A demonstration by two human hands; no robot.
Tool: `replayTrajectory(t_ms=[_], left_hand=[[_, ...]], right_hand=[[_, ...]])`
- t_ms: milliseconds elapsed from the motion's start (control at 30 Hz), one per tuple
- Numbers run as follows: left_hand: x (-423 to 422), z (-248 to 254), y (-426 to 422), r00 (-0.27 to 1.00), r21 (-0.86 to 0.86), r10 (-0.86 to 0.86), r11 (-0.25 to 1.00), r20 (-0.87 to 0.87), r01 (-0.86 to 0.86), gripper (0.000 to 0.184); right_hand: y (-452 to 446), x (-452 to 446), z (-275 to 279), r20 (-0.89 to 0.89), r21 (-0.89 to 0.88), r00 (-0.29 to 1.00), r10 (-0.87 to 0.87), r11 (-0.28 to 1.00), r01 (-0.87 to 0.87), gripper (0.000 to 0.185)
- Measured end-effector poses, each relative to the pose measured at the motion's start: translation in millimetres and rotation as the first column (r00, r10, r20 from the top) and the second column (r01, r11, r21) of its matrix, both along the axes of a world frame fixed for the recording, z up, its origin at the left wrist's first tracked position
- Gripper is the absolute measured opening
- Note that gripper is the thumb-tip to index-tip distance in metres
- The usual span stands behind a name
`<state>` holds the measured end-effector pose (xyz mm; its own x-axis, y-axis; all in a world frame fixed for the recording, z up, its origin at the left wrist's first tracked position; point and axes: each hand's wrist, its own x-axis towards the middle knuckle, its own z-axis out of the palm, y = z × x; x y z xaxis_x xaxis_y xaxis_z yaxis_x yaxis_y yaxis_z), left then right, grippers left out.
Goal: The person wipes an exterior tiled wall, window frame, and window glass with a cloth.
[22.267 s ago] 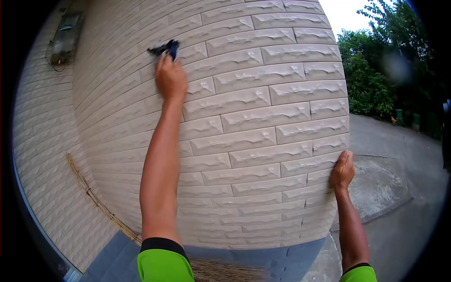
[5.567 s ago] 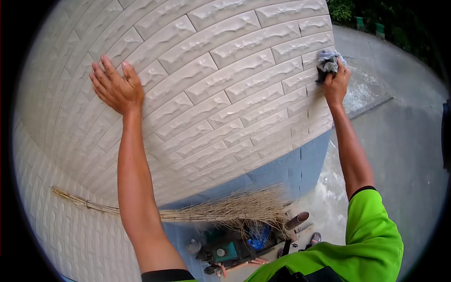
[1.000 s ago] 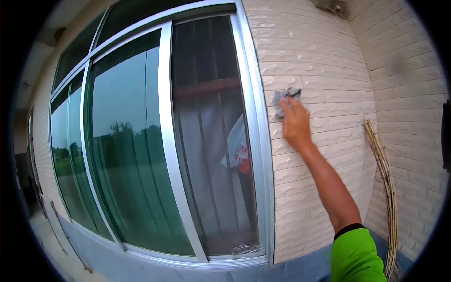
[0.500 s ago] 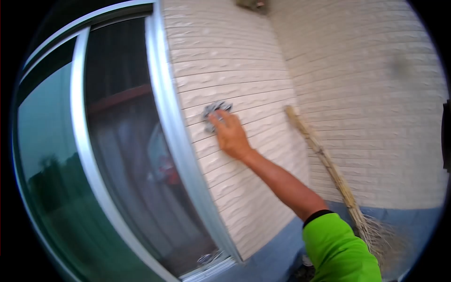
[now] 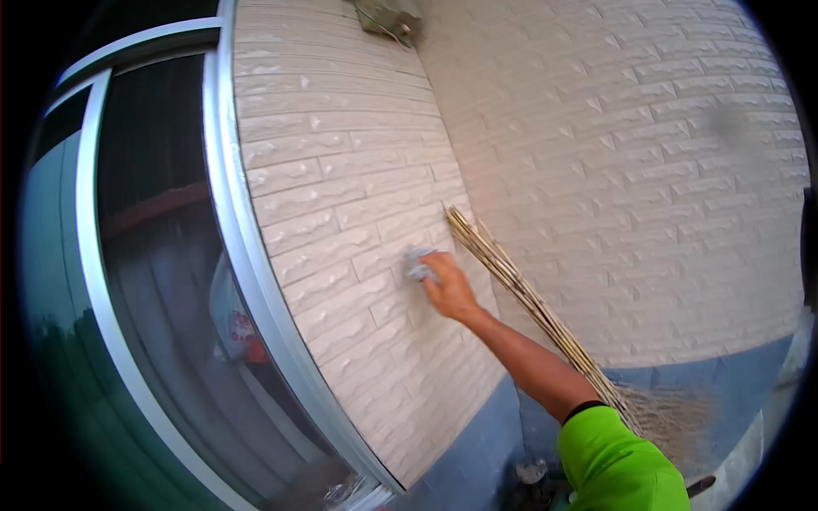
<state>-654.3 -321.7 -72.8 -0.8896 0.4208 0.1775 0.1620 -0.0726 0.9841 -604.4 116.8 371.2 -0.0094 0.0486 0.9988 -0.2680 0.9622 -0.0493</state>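
My right hand (image 5: pixel 449 288) reaches up to the textured brick-pattern wall (image 5: pixel 341 255), its fingers closed over a crumpled grey rag (image 5: pixel 419 264). The rag lies against the wall's surface. Just to the right of the hand, the top of a long stick broom (image 5: pixel 528 298) leans into the corner. My left hand is out of sight.
On the left is a sliding window (image 5: pixel 162 255) with a silver metal frame (image 5: pixel 247 247). A small box-like fixture with a wire (image 5: pixel 385 21) sits high near the corner. Blue-grey tiles (image 5: pixel 477 443) line the wall's base, with dark clutter (image 5: pixel 532 473) at the floor.
My right hand and the rag have moved down and right along the wall, away from the window frame and nearer the corner. The view has turned to the right.
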Motion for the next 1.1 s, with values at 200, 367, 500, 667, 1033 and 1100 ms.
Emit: replayTrajectory(t_ms=[200,367,500,667,1033,1100], left_hand=[[24,193,48,0.641,0.099,0.338,0.920,-0.689,-0.379,0.063],[0,305,91,0.221,0.199,0.316,0.881,-0.923,-0.429,0.072],[-10,357,126,0.034,0.345,0.408,0.811,-0.912,-0.472,0.076],[-32,388,147,-0.028,0.428,0.482,0.748,-0.876,-0.507,0.082],[-79,390,147,0.000,0.428,0.473,0.797,-0.881,-0.426,0.076],[-94,386,145,0.019,0.445,0.488,0.811,-0.873,-0.381,0.072]], right_hand=[[29,17,86,-0.334,-0.062,0.933,-0.132,0.991,0.118,0.037],[53,-79,122,-0.304,-0.139,0.941,-0.147,0.984,0.109,0.042],[-75,-96,73,-0.278,-0.024,0.957,-0.080,0.997,0.076,0.055],[-113,-65,11,0.017,0.437,0.999,0.046,0.898,-0.048,0.048],[-39,-81,-39,-0.125,-0.155,0.992,-0.035,0.988,0.016,0.055],[-65,-98,-89,-0.010,-0.066,0.999,0.036,0.997,-0.036,0.058]])
